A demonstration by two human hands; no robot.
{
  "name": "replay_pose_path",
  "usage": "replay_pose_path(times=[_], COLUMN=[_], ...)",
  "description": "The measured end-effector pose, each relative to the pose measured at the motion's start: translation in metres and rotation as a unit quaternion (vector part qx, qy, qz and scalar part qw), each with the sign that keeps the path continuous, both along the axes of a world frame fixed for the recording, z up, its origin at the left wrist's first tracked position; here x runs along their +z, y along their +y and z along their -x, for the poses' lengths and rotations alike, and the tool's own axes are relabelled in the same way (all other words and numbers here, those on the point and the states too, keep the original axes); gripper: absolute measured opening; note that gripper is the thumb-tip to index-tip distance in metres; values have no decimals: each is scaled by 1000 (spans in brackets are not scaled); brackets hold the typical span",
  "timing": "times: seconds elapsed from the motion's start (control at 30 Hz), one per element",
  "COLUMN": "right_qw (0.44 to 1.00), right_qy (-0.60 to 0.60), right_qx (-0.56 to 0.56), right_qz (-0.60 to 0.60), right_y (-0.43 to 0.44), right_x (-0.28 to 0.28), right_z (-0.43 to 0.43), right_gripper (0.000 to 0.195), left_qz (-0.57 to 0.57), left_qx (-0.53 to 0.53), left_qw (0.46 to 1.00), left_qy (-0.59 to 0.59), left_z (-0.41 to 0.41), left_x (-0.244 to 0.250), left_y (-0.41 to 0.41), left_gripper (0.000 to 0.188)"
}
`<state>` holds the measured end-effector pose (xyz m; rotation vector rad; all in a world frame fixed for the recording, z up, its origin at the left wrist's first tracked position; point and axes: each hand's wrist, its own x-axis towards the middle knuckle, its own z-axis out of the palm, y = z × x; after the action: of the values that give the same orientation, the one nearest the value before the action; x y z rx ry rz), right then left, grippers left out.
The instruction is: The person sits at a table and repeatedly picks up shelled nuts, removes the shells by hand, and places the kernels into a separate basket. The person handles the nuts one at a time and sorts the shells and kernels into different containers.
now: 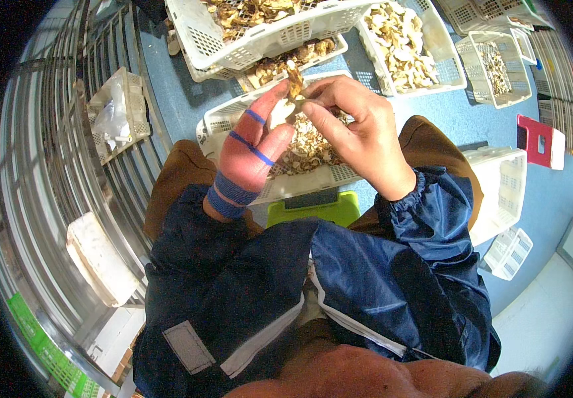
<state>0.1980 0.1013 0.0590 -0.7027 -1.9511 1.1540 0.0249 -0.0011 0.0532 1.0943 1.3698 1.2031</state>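
My left hand [246,154], in a pinkish covering with blue bands around the fingers and wrist, grips a mushroom [281,113] with a pale, smooth body. A brown, rough piece [295,84] with a whitish tip rises beside it between my hands; whether the two are joined is unclear. At its right side my bare right hand [361,122] has thumb and forefinger drawn together, touching or nearly touching it. What those fingertips hold is hidden. Below both hands sits a white plastic crate [311,184] with mushroom trimmings [311,144] in it, between my knees.
A large perforated crate [276,37] of brown mushrooms stands ahead, over a lower one. Pale cut mushrooms fill a crate [448,62] to its right. A lime-green plastic stool [336,211] shows beneath me. Metal racks [47,199] line the left; a red step stool [530,142] is at right.
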Motion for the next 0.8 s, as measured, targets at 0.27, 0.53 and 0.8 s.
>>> replay_pose_path(times=[0.27,0.53,0.8], right_qw=[999,993,988], right_qy=[2,-53,-36], right_qx=[5,-73,-117], right_qz=[-53,-74,-96], right_y=[-3,7,30], right_x=[6,-2,1], right_z=[3,-2,-13], right_gripper=[10,9,9], left_qz=[-80,38,82], left_qx=[15,33,14], left_qw=[986,993,924], left_qy=[143,-106,-374], left_z=[-2,0,24], left_x=[-8,-10,-21], left_y=[0,-2,2], left_gripper=[59,50,47])
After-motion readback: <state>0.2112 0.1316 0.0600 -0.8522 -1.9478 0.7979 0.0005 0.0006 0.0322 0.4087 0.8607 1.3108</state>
